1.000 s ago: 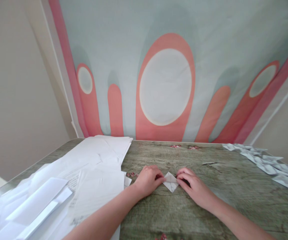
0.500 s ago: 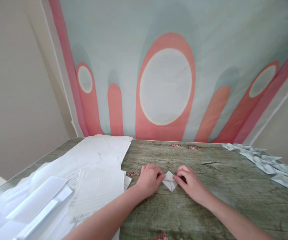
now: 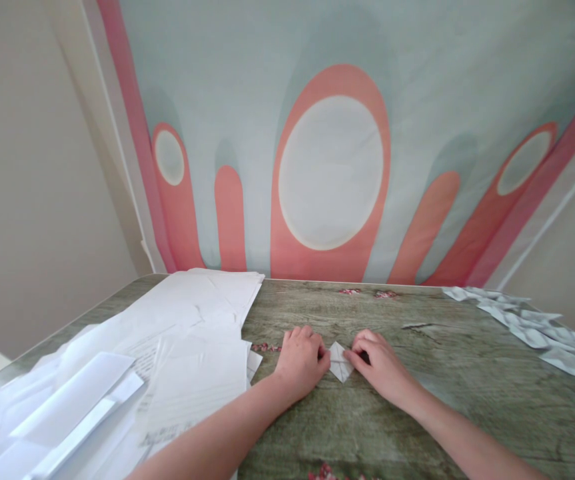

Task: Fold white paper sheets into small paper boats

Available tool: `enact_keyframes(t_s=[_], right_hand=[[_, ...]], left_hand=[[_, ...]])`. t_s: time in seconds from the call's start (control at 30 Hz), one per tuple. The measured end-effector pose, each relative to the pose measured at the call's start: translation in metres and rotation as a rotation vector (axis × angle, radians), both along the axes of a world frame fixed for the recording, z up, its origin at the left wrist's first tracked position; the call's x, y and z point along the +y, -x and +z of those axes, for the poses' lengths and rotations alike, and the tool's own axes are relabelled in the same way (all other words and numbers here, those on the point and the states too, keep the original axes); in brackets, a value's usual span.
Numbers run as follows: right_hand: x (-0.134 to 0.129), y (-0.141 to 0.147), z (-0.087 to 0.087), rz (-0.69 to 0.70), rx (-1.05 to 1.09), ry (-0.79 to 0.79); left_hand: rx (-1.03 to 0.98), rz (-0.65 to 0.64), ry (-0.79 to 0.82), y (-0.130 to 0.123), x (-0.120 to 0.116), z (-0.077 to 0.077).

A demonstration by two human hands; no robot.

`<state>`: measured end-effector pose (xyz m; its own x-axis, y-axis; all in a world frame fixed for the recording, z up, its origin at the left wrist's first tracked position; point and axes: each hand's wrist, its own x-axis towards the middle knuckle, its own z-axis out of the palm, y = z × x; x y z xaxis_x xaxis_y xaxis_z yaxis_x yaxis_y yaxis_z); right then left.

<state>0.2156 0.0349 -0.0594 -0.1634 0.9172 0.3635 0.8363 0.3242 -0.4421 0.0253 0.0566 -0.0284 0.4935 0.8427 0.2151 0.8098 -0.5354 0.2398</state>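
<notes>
A small white paper (image 3: 340, 369), folded into a diamond shape with creases across it, lies on the wood-patterned table between my hands. My left hand (image 3: 300, 363) is closed at its left corner, fingers curled and thumb against the edge. On the opposite side, my right hand (image 3: 376, 363) pinches the right corner between thumb and curled fingers. The fingertips partly cover both corners.
A spread of white sheets (image 3: 202, 300), some printed, covers the table's left side, with folded strips (image 3: 74, 400) on top. Several folded paper pieces (image 3: 532, 327) lie in a row at the right edge. A patterned backdrop (image 3: 417, 100) stands behind the table (image 3: 467, 373).
My left thumb has drawn back slightly from over the paper to its left corner. My right fingertips have shifted slightly left, and the paper stays in nearly the same place.
</notes>
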Motion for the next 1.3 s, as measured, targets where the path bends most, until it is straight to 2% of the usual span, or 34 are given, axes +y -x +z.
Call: enact_keyframes(t_s=[0.47, 0.77, 0.9, 1.0, 1.07, 1.2, 1.3], right_hand=[[-0.001, 0.0, -0.001, -0.022, -0.03, -0.046], [-0.002, 0.001, 0.003, -0.027, -0.055, -0.046], [-0.002, 0.002, 0.003, -0.031, -0.059, -0.046], [-0.001, 0.002, 0.002, -0.024, -0.064, -0.044], [0.0, 0.001, 0.001, -0.02, -0.069, -0.036], [0.001, 0.0, -0.002, -0.01, -0.073, -0.03], [0.002, -0.001, -0.004, -0.015, -0.072, -0.037]], left_hand=[[0.078, -0.011, -0.025, 0.001, 0.0, 0.003], [0.106, 0.025, -0.058, -0.005, 0.002, -0.001], [0.11, 0.02, -0.071, -0.004, 0.0, 0.003], [0.112, -0.042, -0.096, -0.002, -0.006, 0.01], [0.142, -0.148, -0.127, -0.002, -0.014, 0.012], [0.215, -0.273, -0.178, -0.009, -0.034, 0.006], [0.275, -0.28, -0.207, -0.013, -0.044, 0.001]])
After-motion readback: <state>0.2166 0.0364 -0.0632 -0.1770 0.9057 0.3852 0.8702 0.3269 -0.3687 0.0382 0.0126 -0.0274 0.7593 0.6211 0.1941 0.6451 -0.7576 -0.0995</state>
